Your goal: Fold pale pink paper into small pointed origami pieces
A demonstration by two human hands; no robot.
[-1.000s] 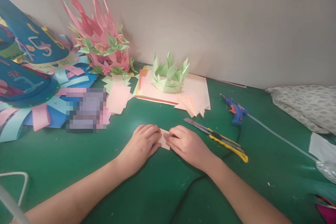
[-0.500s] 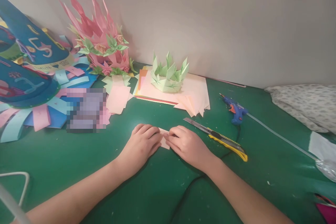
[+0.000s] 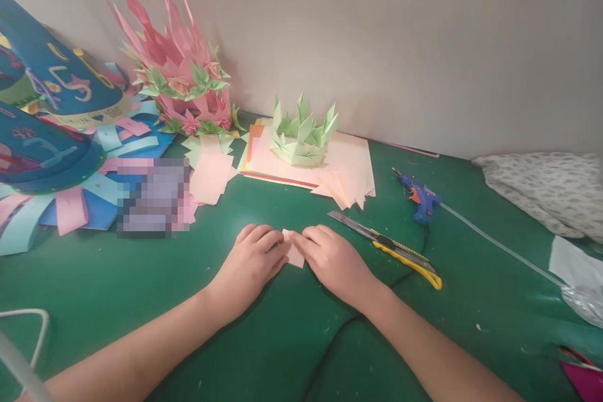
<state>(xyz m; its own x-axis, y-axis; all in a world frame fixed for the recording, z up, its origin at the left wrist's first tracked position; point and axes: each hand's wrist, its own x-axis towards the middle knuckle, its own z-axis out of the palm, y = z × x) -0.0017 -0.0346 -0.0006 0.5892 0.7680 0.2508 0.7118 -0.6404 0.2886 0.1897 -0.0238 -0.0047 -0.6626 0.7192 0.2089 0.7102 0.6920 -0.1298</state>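
We have both hands on a small piece of pink paper [image 3: 296, 256] lying on the green table [image 3: 226, 358], near the middle of the scene. Our left hand [image 3: 257, 266] curls its fingers over the paper's left side and holds it down. Our right hand [image 3: 335, 262] lays its fingertips on the right side; we cannot tell whether they pinch the paper or only press it, since the thumb is hidden.

The paper is small and our fingers cover much of it, so we judge that a crease could go crooked if the left hold slips or the right fingers push unevenly.

The bigger worry is the utility knife [image 3: 389, 244] just right of our right hand. Its blade is bare, with the tip on the far side of our knuckles, so a careless sweep that way could cut us. A dark cable [image 3: 325, 355] passes under our right forearm; if we drag it, it could tug at the blue glue gun [image 3: 424, 202] farther right, should the two be joined.

Reaching far too briskly might also knock the green paper crown [image 3: 301, 149] off the paper stack [image 3: 355, 154].
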